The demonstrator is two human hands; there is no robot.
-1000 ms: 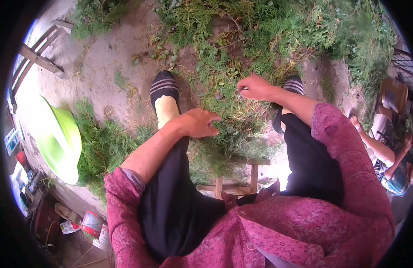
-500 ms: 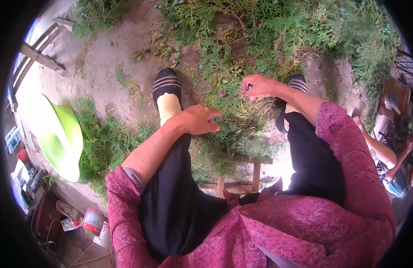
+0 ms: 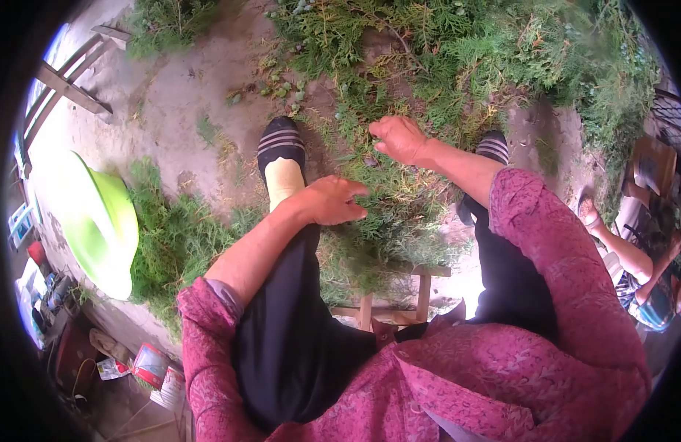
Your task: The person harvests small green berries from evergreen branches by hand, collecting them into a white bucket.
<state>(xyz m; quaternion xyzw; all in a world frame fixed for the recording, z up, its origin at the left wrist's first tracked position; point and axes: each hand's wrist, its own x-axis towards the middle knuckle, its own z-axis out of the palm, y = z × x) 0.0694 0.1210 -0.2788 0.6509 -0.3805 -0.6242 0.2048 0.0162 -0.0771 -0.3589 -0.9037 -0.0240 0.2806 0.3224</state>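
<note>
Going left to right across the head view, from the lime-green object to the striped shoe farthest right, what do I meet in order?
Lime-green object → left striped shoe → left hand → right hand → right striped shoe.

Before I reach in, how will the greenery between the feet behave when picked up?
The greenery is probably light and floppy, given its thin, feathery sprays. It may shed, since loose scraps litter the ground. Rolling seems unlikely: the sprays lie spread out and overlapping.
</note>
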